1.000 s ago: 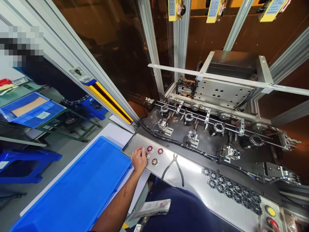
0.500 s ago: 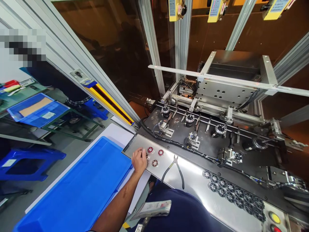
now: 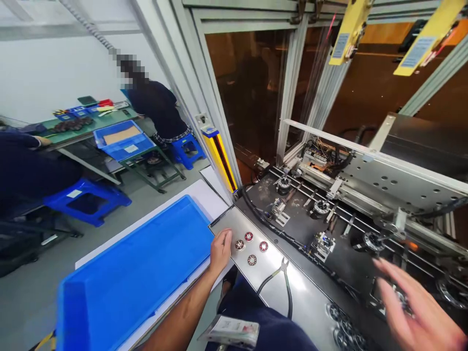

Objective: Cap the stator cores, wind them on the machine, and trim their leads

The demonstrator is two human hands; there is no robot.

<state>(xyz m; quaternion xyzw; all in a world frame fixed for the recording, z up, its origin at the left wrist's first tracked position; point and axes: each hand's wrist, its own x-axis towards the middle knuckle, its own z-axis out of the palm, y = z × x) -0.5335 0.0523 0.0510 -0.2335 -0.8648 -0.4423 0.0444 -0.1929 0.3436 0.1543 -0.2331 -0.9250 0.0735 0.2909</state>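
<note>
My left hand (image 3: 221,252) rests at the left end of the steel ledge (image 3: 307,297), its fingers curled in. What they hold, if anything, is hidden. Just right of it lie several small round slotted parts, two with red faces, such as this red one (image 3: 263,246), and two brownish, such as this brown one (image 3: 252,260). A pair of cutting pliers (image 3: 284,266) lies farther right, handles towards my body. My right hand (image 3: 417,307), slightly blurred, is over the machine bed with fingers stretched out and thumb apart; I see nothing in it.
Black round parts (image 3: 343,329) sit in rows on the ledge at lower right. Behind are the machine's round fixtures (image 3: 321,208), rods and cables. A blue tray (image 3: 135,273) stands left. A yellow light curtain (image 3: 221,161) borders the opening. Two people sit beyond at left.
The view has swung left. My right hand has come into view over the machine bed. My left hand has drawn slightly away from the small round parts, uncovering the leftmost one.
</note>
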